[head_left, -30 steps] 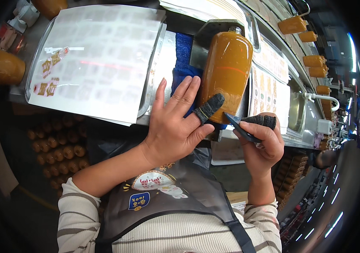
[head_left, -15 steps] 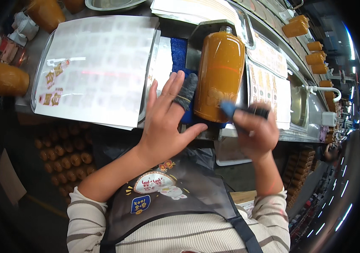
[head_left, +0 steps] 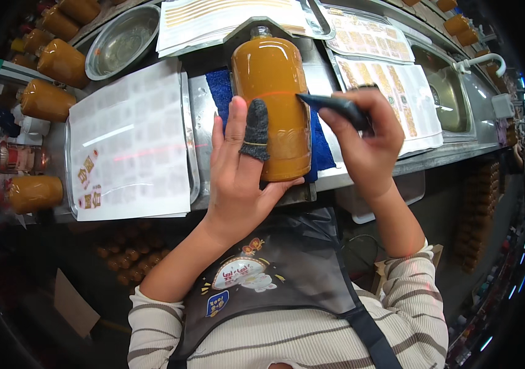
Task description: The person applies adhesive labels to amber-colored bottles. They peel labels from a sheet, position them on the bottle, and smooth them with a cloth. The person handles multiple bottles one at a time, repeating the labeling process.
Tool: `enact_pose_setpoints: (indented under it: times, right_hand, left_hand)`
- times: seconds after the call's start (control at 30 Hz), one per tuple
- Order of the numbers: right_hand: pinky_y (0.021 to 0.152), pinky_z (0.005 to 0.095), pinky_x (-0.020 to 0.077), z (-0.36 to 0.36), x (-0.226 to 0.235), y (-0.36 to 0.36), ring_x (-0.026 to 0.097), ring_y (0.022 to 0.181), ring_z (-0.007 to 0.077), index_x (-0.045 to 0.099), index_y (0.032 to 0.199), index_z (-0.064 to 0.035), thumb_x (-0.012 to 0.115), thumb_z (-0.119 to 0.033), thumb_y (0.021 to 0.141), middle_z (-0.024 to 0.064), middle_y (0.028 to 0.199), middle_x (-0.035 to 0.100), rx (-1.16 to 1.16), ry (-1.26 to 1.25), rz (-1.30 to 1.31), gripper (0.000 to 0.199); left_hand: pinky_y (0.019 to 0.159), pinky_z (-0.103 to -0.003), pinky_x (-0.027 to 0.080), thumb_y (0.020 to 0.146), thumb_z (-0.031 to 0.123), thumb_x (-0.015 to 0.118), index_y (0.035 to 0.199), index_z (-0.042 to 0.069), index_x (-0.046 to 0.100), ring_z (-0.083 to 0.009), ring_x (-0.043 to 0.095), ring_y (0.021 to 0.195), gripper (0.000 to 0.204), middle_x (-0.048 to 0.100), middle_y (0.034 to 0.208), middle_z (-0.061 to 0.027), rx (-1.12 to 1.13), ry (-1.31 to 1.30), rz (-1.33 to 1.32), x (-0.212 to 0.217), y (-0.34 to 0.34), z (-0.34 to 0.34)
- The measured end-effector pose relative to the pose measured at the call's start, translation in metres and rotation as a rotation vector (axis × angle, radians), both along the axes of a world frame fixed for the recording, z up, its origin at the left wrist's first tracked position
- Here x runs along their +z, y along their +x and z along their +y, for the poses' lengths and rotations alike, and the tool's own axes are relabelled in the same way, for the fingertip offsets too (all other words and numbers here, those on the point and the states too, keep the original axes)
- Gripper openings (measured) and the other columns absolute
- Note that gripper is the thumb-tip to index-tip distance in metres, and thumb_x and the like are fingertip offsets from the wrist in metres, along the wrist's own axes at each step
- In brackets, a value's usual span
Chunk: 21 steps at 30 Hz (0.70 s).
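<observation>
A large plastic bottle of orange liquid (head_left: 273, 92) lies on its side on a blue cloth (head_left: 219, 92) on the steel counter. My left hand (head_left: 241, 172) rests flat against the bottle's near end, fingers spread, with a dark knitted cot on one finger. My right hand (head_left: 370, 144) grips a dark pointed tool (head_left: 335, 106), whose tip touches the bottle's right side. A thin red line of light crosses the bottle.
A tray with a mostly peeled sticker sheet (head_left: 130, 147) lies to the left. More orange bottles (head_left: 47, 101) stand at the far left beside a steel bowl (head_left: 121, 40). Label sheets (head_left: 385, 80) lie right, then a sink (head_left: 447, 86). The counter edge runs below the bottle.
The view has closed in on the bottle. My left hand has settled flat on the bottle's near end, and my right hand has lifted the tool's tip to the bottle's side.
</observation>
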State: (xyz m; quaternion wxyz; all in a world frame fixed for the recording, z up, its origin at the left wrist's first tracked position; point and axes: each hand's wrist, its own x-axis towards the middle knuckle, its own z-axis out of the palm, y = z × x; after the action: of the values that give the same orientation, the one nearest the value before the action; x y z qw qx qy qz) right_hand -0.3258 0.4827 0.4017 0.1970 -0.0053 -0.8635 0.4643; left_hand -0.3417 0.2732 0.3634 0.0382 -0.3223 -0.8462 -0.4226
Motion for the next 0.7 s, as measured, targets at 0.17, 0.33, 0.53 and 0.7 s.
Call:
enact_pose_setpoints:
  times: [0.17, 0.33, 0.53, 0.7]
  right_hand:
    - [0.067, 0.0285, 0.0511, -0.009, -0.002, 0.037, 0.064, 0.071, 0.0196, 0.070, 0.100, -0.0046, 0.076, 0.007, 0.073, 0.0058, 0.080, 0.065, 0.327, 0.094, 0.142, 0.030]
    - [0.065, 0.0298, 0.0500, 0.009, -0.018, 0.020, 0.061, 0.069, 0.0204, 0.073, 0.101, -0.0082, 0.074, 0.005, 0.069, 0.0056, 0.080, 0.067, 0.132, 0.211, 0.203, 0.034]
    - [0.064, 0.0306, 0.0501, -0.006, -0.009, 0.009, 0.059, 0.066, 0.0206, 0.074, 0.099, -0.0080, 0.075, 0.004, 0.070, 0.0055, 0.080, 0.068, -0.036, -0.306, -0.054, 0.031]
    - [0.065, 0.0312, 0.0500, -0.004, -0.011, 0.032, 0.063, 0.072, 0.0215, 0.074, 0.097, -0.0074, 0.079, 0.003, 0.070, 0.0049, 0.083, 0.066, 0.260, 0.040, 0.227, 0.030]
  left_hand:
    - [0.115, -0.062, 0.024, 0.069, 0.020, 0.088, 0.147, -0.007, 0.038, -0.0471, 0.032, 0.145, 0.096, 0.028, 0.156, -0.0351, -0.004, 0.053, -0.162, -0.008, -0.002, -0.009]
    - [0.118, -0.063, 0.015, 0.071, 0.015, 0.084, 0.150, -0.004, 0.035, -0.0434, 0.036, 0.144, 0.095, 0.038, 0.153, -0.0279, -0.038, -0.093, -0.169, -0.003, -0.003, -0.017]
    - [0.118, -0.065, 0.004, 0.075, 0.018, 0.081, 0.151, -0.002, 0.032, -0.0408, 0.038, 0.141, 0.093, 0.045, 0.148, -0.0239, -0.055, -0.124, -0.245, -0.009, -0.002, -0.024]
    - [0.115, -0.065, 0.005, 0.075, 0.023, 0.082, 0.152, 0.000, 0.032, -0.0470, 0.019, 0.150, 0.094, 0.020, 0.161, -0.0300, 0.024, -0.149, -0.179, 0.012, -0.001, -0.007]
